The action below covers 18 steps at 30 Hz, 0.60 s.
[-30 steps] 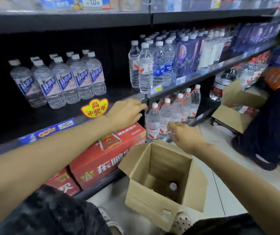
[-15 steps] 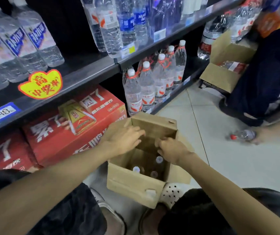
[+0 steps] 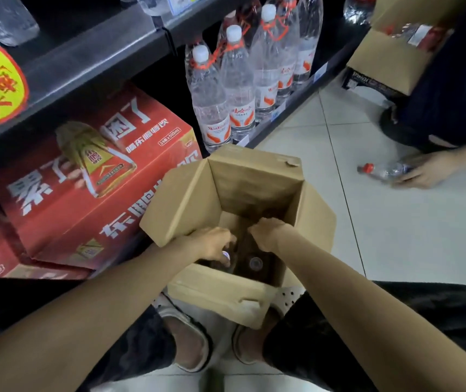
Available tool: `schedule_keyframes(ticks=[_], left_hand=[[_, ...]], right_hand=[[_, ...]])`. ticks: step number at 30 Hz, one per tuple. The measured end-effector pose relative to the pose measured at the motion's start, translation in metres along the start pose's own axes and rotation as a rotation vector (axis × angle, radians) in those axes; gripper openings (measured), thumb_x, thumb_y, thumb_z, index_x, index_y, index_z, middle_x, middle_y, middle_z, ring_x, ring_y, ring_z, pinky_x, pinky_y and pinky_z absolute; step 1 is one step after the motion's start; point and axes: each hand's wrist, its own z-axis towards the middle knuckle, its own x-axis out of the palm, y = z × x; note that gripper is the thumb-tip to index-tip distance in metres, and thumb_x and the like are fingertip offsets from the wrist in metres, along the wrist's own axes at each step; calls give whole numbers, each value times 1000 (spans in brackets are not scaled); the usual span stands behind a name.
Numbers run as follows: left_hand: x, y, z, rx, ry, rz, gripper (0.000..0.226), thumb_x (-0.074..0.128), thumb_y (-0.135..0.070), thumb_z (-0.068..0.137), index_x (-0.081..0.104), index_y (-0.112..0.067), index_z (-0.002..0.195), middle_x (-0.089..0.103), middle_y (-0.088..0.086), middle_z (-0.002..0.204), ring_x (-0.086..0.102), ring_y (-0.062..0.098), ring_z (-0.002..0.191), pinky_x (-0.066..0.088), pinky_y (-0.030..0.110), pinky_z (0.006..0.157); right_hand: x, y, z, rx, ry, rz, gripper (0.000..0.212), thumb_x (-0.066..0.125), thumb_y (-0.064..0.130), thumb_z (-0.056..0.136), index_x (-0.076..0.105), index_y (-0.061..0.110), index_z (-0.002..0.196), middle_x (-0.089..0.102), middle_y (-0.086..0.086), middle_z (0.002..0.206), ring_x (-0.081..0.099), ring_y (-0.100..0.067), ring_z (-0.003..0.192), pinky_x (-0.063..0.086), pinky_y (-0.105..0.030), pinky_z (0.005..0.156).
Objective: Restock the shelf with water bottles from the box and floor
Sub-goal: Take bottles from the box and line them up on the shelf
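Note:
An open cardboard box (image 3: 254, 176) stands on the floor between my feet, in front of the dark shelf (image 3: 93, 60). Both my hands reach down inside it. My left hand (image 3: 212, 244) curls its fingers around the neck of a white-capped water bottle (image 3: 225, 254) at the box's left side. My right hand (image 3: 267, 233) points down into the middle of the box, its fingers hidden from view. Another bottle's top (image 3: 255, 263) shows upright in the box below my right hand.
Large red-labelled water bottles (image 3: 237, 89) fill the bottom shelf at the right. Red drink cartons (image 3: 93, 176) sit at the left under the shelf. Another person's hand (image 3: 426, 171) rests on a red-capped bottle (image 3: 381, 171) lying on the tiled floor. A second cardboard box (image 3: 387, 66) stands behind.
My hands came down from the shelf edge and went into the box. My view tilted down toward the floor, and my hands are now deeper among the bottles.

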Motion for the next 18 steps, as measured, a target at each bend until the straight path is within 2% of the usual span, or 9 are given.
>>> schedule_keyframes(ticks=[3,9,14,16,18], left_hand=[[-4,-2,5,16,13,1,35,75,-30,78,61,-14,106,62,3,111,59,24,101,37,25,68],[7,-4,8,-29,20,-65,19,67,-23,84,64,-13,100,49,7,111,54,27,107,39,28,78],[9,5,0,-96,-5,-89,23,72,-13,79,58,-13,96,38,0,99,54,27,100,42,31,77],[11,3,-3,-132,-13,-93,25,74,-12,75,55,-18,90,43,0,102,54,27,95,42,32,76],[11,-3,-5,-199,-9,-134,25,68,-19,69,54,-22,90,51,4,113,52,27,90,40,33,72]], right_hand=[[2,1,11,34,3,57,44,38,10,100,41,9,144,33,-21,147,42,-38,131,35,-41,108],[2,-2,14,66,2,140,44,45,9,97,42,5,141,37,-22,143,44,-41,129,39,-43,106],[4,5,6,65,-44,127,44,44,6,96,41,7,140,31,-20,148,45,-42,128,41,-43,105],[1,5,1,58,-101,116,42,45,6,96,43,8,138,30,-19,148,49,-40,126,44,-41,101],[-4,8,-4,52,-150,122,38,47,9,97,46,10,134,32,-16,146,52,-36,123,45,-38,97]])
